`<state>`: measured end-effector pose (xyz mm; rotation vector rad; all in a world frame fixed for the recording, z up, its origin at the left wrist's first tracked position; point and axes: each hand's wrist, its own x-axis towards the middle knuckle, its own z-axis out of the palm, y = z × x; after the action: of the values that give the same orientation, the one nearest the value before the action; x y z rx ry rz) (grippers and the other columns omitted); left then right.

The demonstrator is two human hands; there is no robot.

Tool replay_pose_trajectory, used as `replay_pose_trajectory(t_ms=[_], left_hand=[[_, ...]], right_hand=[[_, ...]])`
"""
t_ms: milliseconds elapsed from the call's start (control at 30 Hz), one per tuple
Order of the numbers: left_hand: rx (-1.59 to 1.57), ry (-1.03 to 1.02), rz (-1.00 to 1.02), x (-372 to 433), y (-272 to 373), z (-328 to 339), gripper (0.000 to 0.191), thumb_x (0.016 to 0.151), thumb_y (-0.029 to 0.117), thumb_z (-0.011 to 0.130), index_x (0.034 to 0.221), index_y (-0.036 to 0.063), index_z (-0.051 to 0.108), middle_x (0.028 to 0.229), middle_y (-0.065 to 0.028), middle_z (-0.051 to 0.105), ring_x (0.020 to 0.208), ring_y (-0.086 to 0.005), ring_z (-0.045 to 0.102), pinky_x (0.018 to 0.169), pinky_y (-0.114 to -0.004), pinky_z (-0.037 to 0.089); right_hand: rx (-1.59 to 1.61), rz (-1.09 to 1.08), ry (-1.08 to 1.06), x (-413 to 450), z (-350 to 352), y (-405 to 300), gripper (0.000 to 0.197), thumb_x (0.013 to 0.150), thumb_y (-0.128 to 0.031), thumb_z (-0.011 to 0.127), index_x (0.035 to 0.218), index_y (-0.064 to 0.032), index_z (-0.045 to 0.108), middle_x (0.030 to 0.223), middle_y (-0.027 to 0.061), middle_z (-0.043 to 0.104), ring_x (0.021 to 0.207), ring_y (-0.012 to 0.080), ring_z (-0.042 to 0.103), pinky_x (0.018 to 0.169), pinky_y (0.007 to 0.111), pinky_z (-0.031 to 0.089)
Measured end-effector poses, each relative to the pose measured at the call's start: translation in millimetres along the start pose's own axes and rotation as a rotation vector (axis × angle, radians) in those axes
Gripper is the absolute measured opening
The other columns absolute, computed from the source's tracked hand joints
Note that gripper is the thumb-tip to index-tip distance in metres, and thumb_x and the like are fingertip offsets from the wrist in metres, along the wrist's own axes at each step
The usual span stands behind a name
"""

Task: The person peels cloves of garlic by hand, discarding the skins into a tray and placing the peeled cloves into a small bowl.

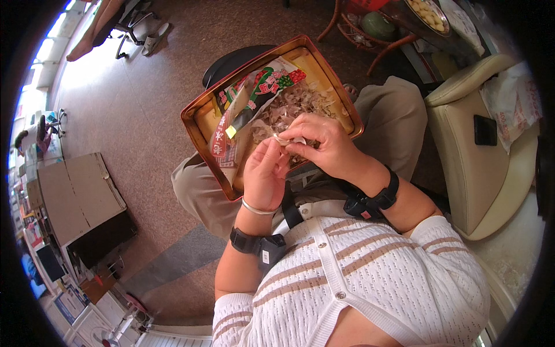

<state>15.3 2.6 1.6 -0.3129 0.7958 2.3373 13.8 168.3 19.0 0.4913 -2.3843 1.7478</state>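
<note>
Before me, a rectangular gold-coloured tin tray (202, 120) with a red rim rests at my knees. Papery garlic skins (284, 110) are heaped in its right part, and printed plastic packets (264, 86) lie along its left and far side. Over the near edge of the heap, my left hand (266, 171) and my right hand (323, 139) meet at the fingertips. Between them they pinch a small whitish piece, apparently a garlic clove with skin (282, 139). The fingers partly cover it.
A metal bowl of peeled garlic cloves (427, 16) stands at the upper right, above a green melon-like object (378, 26). A cream padded chair (459, 160) at right holds a black phone (485, 130) and a plastic bag (514, 104). Cardboard (78, 195) stands left; another person's leg (97, 32) shows.
</note>
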Motion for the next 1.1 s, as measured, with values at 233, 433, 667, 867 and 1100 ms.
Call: replay_pose_trajectory(t_ms=[233,433,667,867,1100], left_hand=[[0.265,0.119,0.146,0.4,-0.8,10.0,0.013,0.090,0.010,0.052,0.100,0.0027,0.052,0.080,-0.0020,0.056,0.057,-0.0037,0.044,0.047,-0.015,0.031],[0.253,0.138,0.131,-1.2,1.3,15.1,0.015,0.090,0.008,0.051,0.105,0.0078,0.048,0.076,-0.0013,0.055,0.054,-0.0042,0.040,0.045,-0.016,0.028],[0.230,0.133,0.151,-0.9,-1.5,12.2,0.016,0.091,0.010,0.050,0.106,0.0084,0.048,0.075,-0.0018,0.054,0.053,-0.0044,0.038,0.044,-0.016,0.027],[0.272,0.112,0.100,-3.4,0.2,14.5,0.015,0.093,0.014,0.048,0.103,0.0041,0.052,0.074,-0.0017,0.054,0.054,-0.0043,0.039,0.046,-0.015,0.028],[0.370,0.099,0.136,-3.6,-4.5,11.2,0.014,0.094,0.016,0.046,0.100,0.0037,0.050,0.072,-0.0024,0.054,0.054,-0.0050,0.041,0.046,-0.015,0.029]], right_hand=[[0.246,0.338,0.048,-6.6,8.0,1.7,0.013,0.080,-0.010,0.064,0.087,0.0013,0.062,0.076,0.0060,0.061,0.067,0.0138,0.057,0.060,0.026,0.045],[0.686,0.576,0.018,-10.5,7.5,6.7,0.012,0.084,-0.010,0.062,0.088,0.0018,0.061,0.077,0.0023,0.062,0.068,0.0060,0.056,0.061,0.020,0.046],[0.643,0.498,0.066,-14.1,13.1,10.1,0.008,0.084,-0.005,0.061,0.089,0.0009,0.057,0.084,0.0024,0.060,0.073,0.0065,0.058,0.069,0.020,0.049],[0.484,0.517,0.024,-15.1,11.6,11.5,0.007,0.086,-0.006,0.058,0.089,-0.0002,0.055,0.084,0.0021,0.059,0.074,0.0057,0.057,0.067,0.020,0.049],[0.731,0.574,0.096,-13.0,15.2,3.4,0.013,0.086,-0.013,0.060,0.084,-0.0008,0.057,0.071,-0.0010,0.057,0.063,0.0047,0.051,0.056,0.020,0.042]])
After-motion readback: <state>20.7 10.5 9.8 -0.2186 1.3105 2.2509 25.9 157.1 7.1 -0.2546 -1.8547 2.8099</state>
